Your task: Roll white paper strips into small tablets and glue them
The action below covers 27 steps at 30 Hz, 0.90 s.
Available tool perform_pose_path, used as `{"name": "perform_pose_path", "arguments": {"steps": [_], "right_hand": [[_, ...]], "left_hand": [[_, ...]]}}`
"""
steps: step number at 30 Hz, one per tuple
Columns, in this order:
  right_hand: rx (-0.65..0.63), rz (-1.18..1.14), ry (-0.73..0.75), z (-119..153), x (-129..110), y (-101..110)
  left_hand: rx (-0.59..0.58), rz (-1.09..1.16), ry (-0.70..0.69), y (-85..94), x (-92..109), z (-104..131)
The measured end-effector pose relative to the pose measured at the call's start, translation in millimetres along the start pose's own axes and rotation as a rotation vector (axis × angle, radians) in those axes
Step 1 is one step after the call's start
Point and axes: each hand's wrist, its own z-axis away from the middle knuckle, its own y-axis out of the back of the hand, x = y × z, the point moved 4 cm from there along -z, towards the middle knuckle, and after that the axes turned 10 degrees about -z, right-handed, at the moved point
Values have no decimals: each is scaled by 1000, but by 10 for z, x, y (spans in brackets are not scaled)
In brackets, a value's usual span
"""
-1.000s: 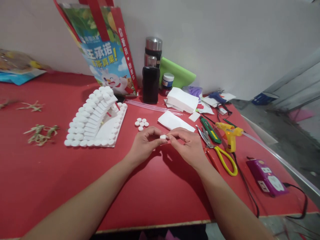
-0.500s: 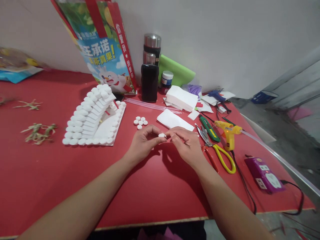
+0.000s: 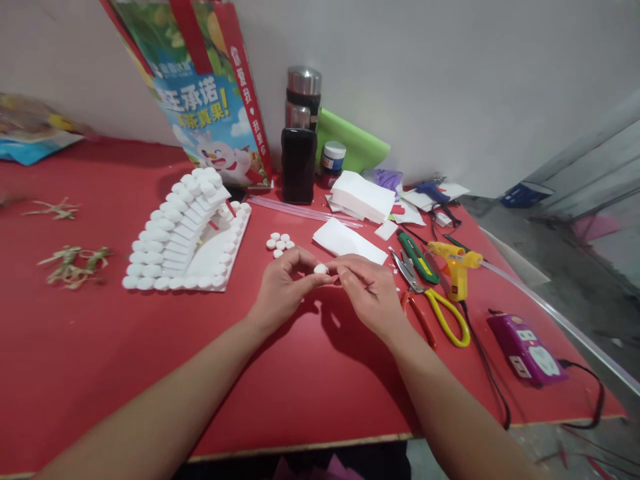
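My left hand (image 3: 284, 285) is closed, with a small white round piece (image 3: 321, 269) pinched between thumb and forefinger. Against the right edge of that piece come the fingertips of my right hand (image 3: 369, 290), thumb and forefinger pressed together; whatever lies between them is hidden. Just behind my left hand is a little cluster of similar white round pieces (image 3: 275, 241). Further left stands a white model (image 3: 175, 233) with a stepped, curved stair, edged in rows of the same rounds. A folded white sheet (image 3: 350, 241) lies behind my right hand.
To the right lie yellow-handled scissors (image 3: 445, 313), red-handled pliers (image 3: 423, 320), a green cutter (image 3: 419, 257), a yellow glue gun (image 3: 456, 267) with its cord, and a purple power strip (image 3: 526, 350). A phone (image 3: 299, 167), flask (image 3: 304, 87) and printed bag (image 3: 200, 113) stand at the back.
The white round piece has turned slightly in my fingers and shows more of its round face. Both hands stay in nearly the same place; the whole view has shifted a little.
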Motion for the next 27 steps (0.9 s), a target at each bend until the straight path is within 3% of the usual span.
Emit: {"name": "perform_pose_path", "arguments": {"steps": [18,27], "right_hand": [[-28,38,-27,13,60,-37],[-60,166,-3,19,90,-82]], "left_hand": [[15,52,28,-30,-24,2],[-13,-194,-8,-12,-4,-11]]}}
